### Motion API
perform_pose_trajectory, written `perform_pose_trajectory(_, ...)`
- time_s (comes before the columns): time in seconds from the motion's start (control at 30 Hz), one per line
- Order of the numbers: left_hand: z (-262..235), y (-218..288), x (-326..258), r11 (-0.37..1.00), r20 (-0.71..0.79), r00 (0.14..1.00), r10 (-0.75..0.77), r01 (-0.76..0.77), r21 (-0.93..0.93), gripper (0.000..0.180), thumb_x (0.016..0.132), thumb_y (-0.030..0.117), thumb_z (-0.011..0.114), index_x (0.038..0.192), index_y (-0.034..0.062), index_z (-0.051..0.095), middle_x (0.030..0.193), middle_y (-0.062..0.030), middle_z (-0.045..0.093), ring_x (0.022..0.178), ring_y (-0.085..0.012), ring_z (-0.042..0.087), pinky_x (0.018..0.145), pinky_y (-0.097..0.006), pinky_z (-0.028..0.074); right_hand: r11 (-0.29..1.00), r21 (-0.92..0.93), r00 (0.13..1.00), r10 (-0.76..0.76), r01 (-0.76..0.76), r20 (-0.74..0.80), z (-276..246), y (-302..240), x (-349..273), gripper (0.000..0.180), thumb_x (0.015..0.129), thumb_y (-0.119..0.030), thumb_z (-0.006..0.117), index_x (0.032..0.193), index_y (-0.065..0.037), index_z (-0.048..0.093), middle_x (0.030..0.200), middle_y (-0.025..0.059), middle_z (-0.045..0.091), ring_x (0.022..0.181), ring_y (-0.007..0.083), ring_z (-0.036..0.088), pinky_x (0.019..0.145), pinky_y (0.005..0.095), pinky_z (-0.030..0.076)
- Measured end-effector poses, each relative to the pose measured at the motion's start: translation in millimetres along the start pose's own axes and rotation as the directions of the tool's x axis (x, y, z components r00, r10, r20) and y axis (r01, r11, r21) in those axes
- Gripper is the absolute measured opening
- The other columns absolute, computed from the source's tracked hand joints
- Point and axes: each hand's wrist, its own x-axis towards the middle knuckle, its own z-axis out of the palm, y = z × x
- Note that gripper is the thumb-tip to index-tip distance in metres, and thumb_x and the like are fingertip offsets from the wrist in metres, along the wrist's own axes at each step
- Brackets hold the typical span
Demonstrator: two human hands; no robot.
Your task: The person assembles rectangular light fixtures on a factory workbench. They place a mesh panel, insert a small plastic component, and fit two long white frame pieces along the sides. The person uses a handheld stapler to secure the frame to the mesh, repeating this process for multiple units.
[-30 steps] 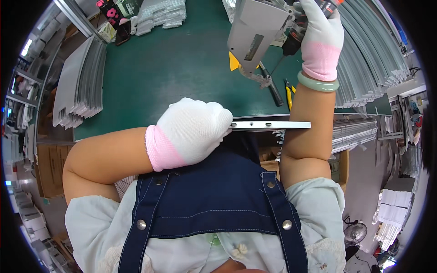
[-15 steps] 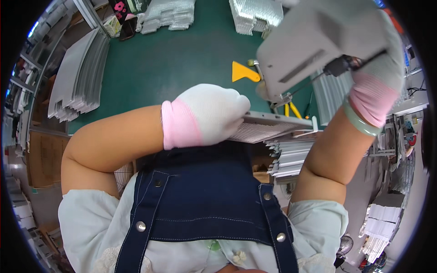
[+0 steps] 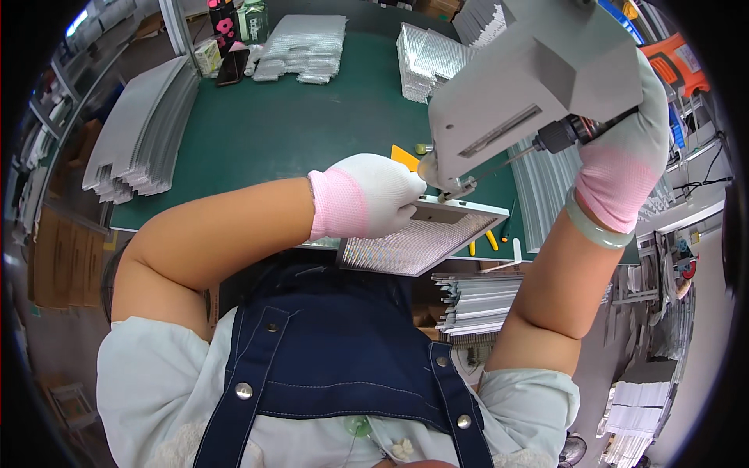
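My gloved left hand (image 3: 373, 195) is closed on the upper edge of a thin metal-framed mesh panel (image 3: 417, 243), which tilts over the near table edge. In my gloved right hand (image 3: 636, 136) is a bulky grey hand tool (image 3: 499, 101) with a slot in its side. A black chuck (image 3: 558, 136) and a thin metal rod (image 3: 507, 161) run beside it. The tool's lower tip is at the frame's top edge, close to my left fingertips; whether it touches cannot be made out. Most of my right fingers are behind the tool.
On the green table (image 3: 250, 132) are stacked grey panels (image 3: 140, 125), bubble-wrapped packs (image 3: 304, 47) and a phone (image 3: 232, 68). A yellow scraper (image 3: 404, 158) lies beyond the frame, and yellow-handled pliers (image 3: 491, 240) by its right end. An orange drill (image 3: 677, 66) is at far right. White strips (image 3: 480, 300) are stacked below.
The tool has come down and left, its tip now at the frame edge by my left hand. The mesh panel has turned so more of its face shows. Both hands keep their holds.
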Motion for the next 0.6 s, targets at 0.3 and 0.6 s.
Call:
perform_pose_trajectory(0.3, 0.5, 4.3, 1.1, 1.0, 0.071, 0.997, 0.018, -0.019, 0.003, 0.021, 0.089, 0.022, 0.057, 0.092, 0.0035, 0.067, 0.084, -0.0167, 0.068, 0.08, -0.0358, 0.069, 0.076, -0.046, 0.055, 0.847, 0.412, 0.93, 0.369, -0.336, -0.001, 25.0, -27.2, -17.9, 0.02, 0.098, -0.016, 0.055, 0.109, -0.004, 0.065, 0.093, 0.0055, 0.067, 0.078, 0.0135, 0.065, 0.067, 0.0262, 0.052)
perform_pose_trajectory(0.6, 22.9, -8.1, 11.6, 0.985, -0.081, 0.983, 0.167, -0.163, 0.05, 0.024, 0.091, 0.029, 0.061, 0.097, 0.0067, 0.066, 0.086, -0.0157, 0.068, 0.083, -0.0356, 0.068, 0.075, -0.047, 0.054, 0.739, 0.484, 0.878, 0.448, -0.469, 0.167, 34.2, 25.1, -12.8, 0.02, 0.096, -0.016, 0.057, 0.109, -0.004, 0.065, 0.093, 0.0055, 0.068, 0.077, 0.0128, 0.065, 0.067, 0.0258, 0.052)
